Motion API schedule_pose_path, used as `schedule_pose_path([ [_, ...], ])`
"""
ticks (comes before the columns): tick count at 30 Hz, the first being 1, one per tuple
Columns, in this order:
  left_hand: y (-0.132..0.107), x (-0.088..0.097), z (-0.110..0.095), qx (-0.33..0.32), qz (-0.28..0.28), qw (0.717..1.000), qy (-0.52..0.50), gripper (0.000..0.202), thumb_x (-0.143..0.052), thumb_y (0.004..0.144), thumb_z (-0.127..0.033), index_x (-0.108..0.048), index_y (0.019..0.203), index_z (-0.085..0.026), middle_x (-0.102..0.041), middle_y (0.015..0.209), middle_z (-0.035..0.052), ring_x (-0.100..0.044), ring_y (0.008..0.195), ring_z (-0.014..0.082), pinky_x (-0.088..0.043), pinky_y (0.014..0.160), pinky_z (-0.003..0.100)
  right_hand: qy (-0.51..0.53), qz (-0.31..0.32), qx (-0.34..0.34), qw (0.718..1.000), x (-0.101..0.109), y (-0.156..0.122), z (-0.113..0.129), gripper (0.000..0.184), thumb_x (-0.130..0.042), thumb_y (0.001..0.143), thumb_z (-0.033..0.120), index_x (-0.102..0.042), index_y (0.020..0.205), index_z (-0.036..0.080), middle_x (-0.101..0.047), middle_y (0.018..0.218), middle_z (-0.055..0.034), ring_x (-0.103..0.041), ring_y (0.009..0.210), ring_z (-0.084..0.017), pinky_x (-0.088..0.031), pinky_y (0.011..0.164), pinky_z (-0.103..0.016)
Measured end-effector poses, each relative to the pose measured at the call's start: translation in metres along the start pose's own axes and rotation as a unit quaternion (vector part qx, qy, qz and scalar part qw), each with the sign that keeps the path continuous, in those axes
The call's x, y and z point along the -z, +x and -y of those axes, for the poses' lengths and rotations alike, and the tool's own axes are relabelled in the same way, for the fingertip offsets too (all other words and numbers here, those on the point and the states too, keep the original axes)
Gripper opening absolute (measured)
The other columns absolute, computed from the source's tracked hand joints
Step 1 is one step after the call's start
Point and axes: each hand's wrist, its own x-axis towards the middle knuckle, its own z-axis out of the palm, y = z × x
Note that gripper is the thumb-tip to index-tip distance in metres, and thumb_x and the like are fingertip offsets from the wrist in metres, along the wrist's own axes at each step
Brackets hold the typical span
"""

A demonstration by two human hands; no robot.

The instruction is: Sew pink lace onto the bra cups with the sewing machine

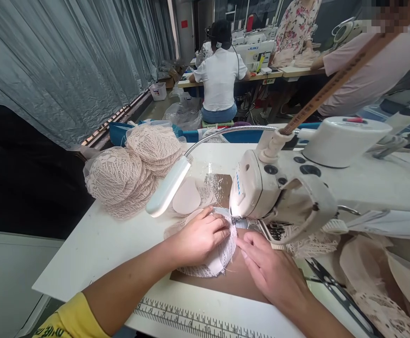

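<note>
My left hand (201,237) lies with curled fingers pressed down on a white lace and foam cup piece (216,264), just left of the needle area of a white sewing machine (278,188). My right hand (268,270) rests flat beside it, fingers together, with their tips touching the piece's right edge near the presser foot. The needle itself is hidden under the machine head. A loose foam cup (186,197) lies behind the hands under a white gooseneck lamp (168,187).
A stack of beige lace cups in clear plastic (131,171) sits at the table's back left. More lace fabric (384,291) and dark scissors (335,287) lie at the right. A ruler strip (191,319) runs along the front edge. Other people sit at machines beyond.
</note>
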Motion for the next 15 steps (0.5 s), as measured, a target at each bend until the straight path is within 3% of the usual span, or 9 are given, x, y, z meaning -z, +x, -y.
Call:
schedule_pose_path([
  [6, -0.003, -0.002, -0.002, -0.005, -0.002, 1.0, -0.011, 0.031, -0.047, 0.089, -0.018, -0.056, 0.119, -0.014, -0.059, 0.115, 0.013, -0.053, 0.105, 0.0239, -0.027, 0.105, 0.049, 0.012, 0.037, 0.023, 0.999, 0.003, -0.002, 0.001, 0.041, -0.037, 0.09, 0.017, -0.064, 0.118, 0.026, -0.068, 0.102, -0.0081, -0.06, 0.064, -0.014, -0.048, 0.058, -0.026],
  [10, -0.002, -0.003, -0.004, -0.021, 0.005, 1.0, -0.015, 0.034, -0.044, 0.09, -0.019, -0.055, 0.121, -0.013, -0.059, 0.112, 0.0141, -0.052, 0.105, 0.0249, -0.031, 0.099, 0.048, 0.071, 0.044, 0.035, 0.996, 0.009, 0.001, 0.0, 0.037, -0.039, 0.09, 0.018, -0.067, 0.113, 0.027, -0.069, 0.098, -0.0066, -0.063, 0.074, -0.016, -0.051, 0.066, -0.027],
  [15, -0.002, -0.002, -0.006, -0.034, 0.013, 0.999, -0.022, 0.037, -0.047, 0.087, -0.021, -0.054, 0.123, -0.013, -0.059, 0.112, 0.0146, -0.051, 0.105, 0.0263, -0.032, 0.096, 0.047, 0.076, 0.003, -0.026, 0.997, 0.003, 0.002, -0.005, 0.036, -0.037, 0.091, 0.022, -0.069, 0.109, 0.024, -0.069, 0.104, -0.0088, -0.065, 0.092, -0.021, -0.053, 0.076, -0.031],
])
